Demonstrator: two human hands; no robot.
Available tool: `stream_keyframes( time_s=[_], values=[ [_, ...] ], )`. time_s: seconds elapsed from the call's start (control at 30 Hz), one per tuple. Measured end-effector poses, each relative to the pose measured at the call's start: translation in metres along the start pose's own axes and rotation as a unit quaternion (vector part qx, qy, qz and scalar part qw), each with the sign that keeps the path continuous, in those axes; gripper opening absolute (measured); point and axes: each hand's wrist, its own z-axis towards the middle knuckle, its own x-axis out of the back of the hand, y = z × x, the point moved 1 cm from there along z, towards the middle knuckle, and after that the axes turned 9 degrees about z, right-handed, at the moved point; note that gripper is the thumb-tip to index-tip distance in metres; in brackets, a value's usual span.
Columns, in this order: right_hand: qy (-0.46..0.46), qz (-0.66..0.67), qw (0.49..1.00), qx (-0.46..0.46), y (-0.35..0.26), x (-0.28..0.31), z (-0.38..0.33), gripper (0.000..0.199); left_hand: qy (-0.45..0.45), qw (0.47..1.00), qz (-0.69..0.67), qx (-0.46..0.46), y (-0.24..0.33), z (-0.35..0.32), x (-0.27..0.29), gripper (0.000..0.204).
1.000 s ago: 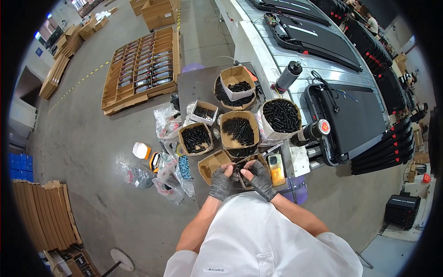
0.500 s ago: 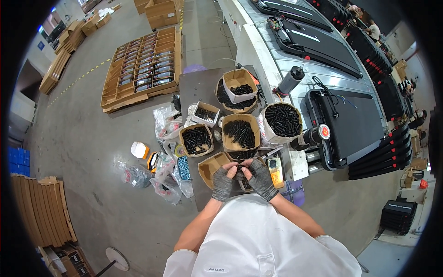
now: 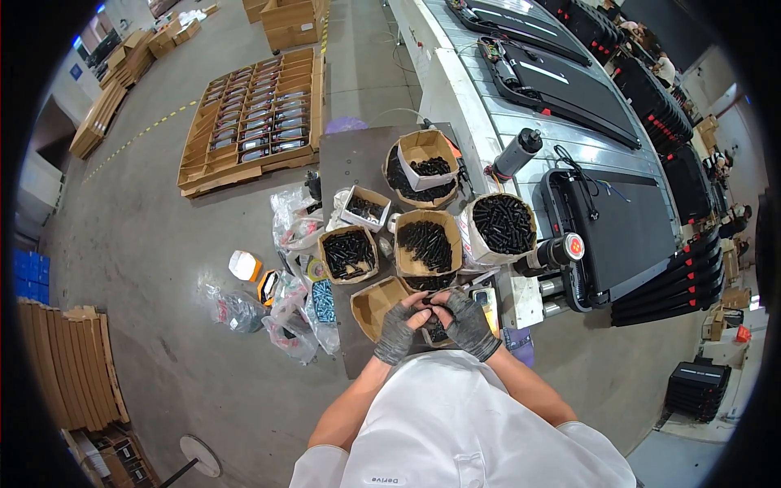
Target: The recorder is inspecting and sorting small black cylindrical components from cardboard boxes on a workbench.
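My left hand point(image 3: 399, 329) and my right hand point(image 3: 466, 321), both in grey fingerless gloves, meet at the table's near edge. Their thumbs and fingers pinch together around a small dark piece, mostly hidden by the fingertips. Below the fingers, a small box of black parts point(image 3: 436, 328) is partly covered by my right hand. Beside my left hand stands an open cardboard box point(image 3: 376, 307) with its brown inside showing. Just beyond the hands are a box of black bolt-like pieces point(image 3: 427, 244) and another such box point(image 3: 348, 252) to its left.
A white-sided tub of black pieces point(image 3: 503, 224) stands at the right, near a dark cylindrical tool point(image 3: 517, 153). A phone point(image 3: 486, 302) lies beside my right hand. Plastic bags point(image 3: 291, 329) lie left of the table point(image 3: 355, 159). A conveyor point(image 3: 521, 114) carries black flat machines.
Both hands have shifted slightly right and stay pinched together. My right hand now covers more of the phone. The whole view has moved a little.
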Motion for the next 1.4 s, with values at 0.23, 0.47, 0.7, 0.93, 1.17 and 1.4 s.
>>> stream_keyframes(
  time_s=[0.23, 0.47, 0.7, 0.93, 1.17, 1.4],
  values=[
    [0.001, 0.020, 0.999, -0.050, 0.008, 0.002, 0.017, 0.015, 0.043, 0.998, -0.037, 0.007, 0.000, 0.004, 0.001, 0.041],
    [-0.010, -0.031, 0.999, -0.042, 0.057, 0.002, 0.098, 0.014, 0.101, 0.992, -0.063, 0.028, -0.008, 0.002, 0.042, 0.038],
    [-0.086, -0.057, 0.994, -0.041, 0.104, -0.028, 0.134, 0.016, 0.218, 0.970, -0.093, 0.054, -0.022, -0.012, 0.083, 0.030],
    [-0.115, -0.125, 0.985, -0.036, 0.113, -0.041, 0.141, 0.015, 0.239, 0.963, -0.106, 0.069, -0.027, -0.013, 0.089, 0.030],
    [-0.005, -0.132, 0.991, -0.012, 0.089, -0.024, 0.145, 0.016, 0.223, 0.974, -0.001, 0.039, -0.017, 0.007, 0.105, 0.028],
    [-0.011, -0.051, 0.999, 0.016, -0.002, 0.016, 0.096, 0.012, 0.184, 0.856, 0.473, -0.099, -0.009, 0.071, 0.160, 0.023]
  ],
)
